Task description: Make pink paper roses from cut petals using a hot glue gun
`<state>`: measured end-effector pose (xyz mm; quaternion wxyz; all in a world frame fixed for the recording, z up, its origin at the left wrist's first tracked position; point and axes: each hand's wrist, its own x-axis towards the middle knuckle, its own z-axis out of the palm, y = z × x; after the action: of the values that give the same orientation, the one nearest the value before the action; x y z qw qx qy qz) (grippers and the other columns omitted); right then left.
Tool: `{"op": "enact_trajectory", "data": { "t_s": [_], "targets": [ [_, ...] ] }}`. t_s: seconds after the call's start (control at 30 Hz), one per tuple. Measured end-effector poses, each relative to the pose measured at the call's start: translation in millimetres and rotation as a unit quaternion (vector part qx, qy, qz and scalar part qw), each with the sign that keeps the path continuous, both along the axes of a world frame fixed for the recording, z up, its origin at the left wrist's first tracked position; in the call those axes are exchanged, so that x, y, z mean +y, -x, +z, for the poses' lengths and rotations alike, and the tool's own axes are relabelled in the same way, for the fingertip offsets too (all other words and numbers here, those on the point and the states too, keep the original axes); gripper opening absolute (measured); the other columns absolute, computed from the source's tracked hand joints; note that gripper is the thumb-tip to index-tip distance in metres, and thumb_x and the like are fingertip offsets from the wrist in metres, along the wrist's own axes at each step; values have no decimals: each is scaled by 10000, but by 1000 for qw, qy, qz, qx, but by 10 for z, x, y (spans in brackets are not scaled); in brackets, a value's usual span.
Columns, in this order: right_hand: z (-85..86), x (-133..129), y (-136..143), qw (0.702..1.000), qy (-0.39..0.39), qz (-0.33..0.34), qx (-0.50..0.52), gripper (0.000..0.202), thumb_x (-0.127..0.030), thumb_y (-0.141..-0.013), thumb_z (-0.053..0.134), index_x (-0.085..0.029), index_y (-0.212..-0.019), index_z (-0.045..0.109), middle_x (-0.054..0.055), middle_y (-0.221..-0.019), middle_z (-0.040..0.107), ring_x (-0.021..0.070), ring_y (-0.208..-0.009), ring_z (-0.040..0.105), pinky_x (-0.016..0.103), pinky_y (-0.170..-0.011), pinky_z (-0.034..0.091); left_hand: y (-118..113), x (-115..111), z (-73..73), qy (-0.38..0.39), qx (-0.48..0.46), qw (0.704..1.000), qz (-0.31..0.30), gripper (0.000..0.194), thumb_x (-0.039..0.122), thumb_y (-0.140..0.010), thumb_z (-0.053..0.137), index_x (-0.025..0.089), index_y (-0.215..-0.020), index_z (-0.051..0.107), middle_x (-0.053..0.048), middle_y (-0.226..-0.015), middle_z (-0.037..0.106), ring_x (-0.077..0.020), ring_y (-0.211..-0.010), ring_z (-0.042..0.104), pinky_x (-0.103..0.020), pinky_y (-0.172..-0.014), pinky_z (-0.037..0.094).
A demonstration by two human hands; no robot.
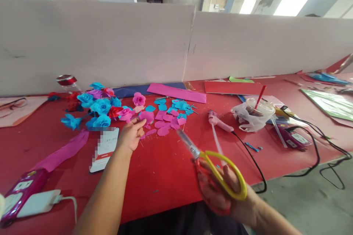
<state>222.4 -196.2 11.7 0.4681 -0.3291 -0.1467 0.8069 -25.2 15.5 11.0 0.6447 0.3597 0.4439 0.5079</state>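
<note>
With thumb and index finger together, my left hand pinches the edge of a pink paper petal at the near side of the craft pieces. More cut pink petals lie to its right, with blue petals behind them. A bunch of blue paper roses, mixed with red and purple ones, rests left of this hand. My right hand, blurred, is closed around scissors with one yellow and one red handle. Their blades point up and left, toward the petals, without touching them.
Right of the petals lies a pink glue gun with a black cord. Behind it stands a bagged plastic cup with a red straw. A phone lies beside my left forearm, and a power strip sits at the left edge.
</note>
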Motion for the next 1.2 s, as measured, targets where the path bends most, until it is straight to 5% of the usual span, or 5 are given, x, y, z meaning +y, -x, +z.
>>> {"op": "enact_trajectory", "data": {
  "t_s": [0.17, 0.3, 0.43, 0.7, 1.2],
  "targets": [
    [100, 248, 671, 994, -109, 4, 14, 704, -734, -601, 655, -236, -1087, 549, 0, -783, 483, 65, -496, 359, 167, -342, 245, 80, 70, -35, -18, -34, 996, 75, 299, 193, -536, 813, 135, -683, 558, 92, -489, 469, 28, -318, 214, -161, -354, 123],
    [467, 1049, 737, 975, -198, 7, -104, 510, -678, -720, 581, -242, -970, 497, -31, -715, 437, 79, -490, 346, 188, -386, 287, 120, 114, -42, 10, -87, 990, 106, 300, 161, -584, 790, 144, -621, 493, 87, -452, 481, 23, -291, 204, -167, -345, 124],
    [425, 1545, 694, 963, -198, 74, -167, 405, -580, -786, 581, -254, -1004, 481, -59, -692, 397, 55, -459, 295, 152, -352, 196, 189, 149, -15, 23, -126, 984, 127, 244, 114, -683, 705, 144, -620, 471, 29, -526, 594, 26, -283, 189, -168, -333, 144],
    [93, 1402, 754, 943, -167, 210, -196, 444, -640, -837, 451, -230, -1009, 449, -73, -569, 486, 66, -345, 402, 176, -319, 324, 309, 184, 24, 57, -198, 966, 154, 190, 72, -794, 592, 131, -642, 497, -59, -726, 711, 41, -274, 173, -140, -294, 176],
    [64, 1338, 833, 949, -146, 206, -186, 543, -691, -781, 504, -214, -1040, 491, -48, -648, 519, 67, -404, 452, 168, -309, 338, 263, 158, 98, 77, -206, 957, 188, 216, 106, -798, 624, 147, -635, 487, -12, -621, 667, 37, -265, 157, -121, -267, 180]
  ]
}}
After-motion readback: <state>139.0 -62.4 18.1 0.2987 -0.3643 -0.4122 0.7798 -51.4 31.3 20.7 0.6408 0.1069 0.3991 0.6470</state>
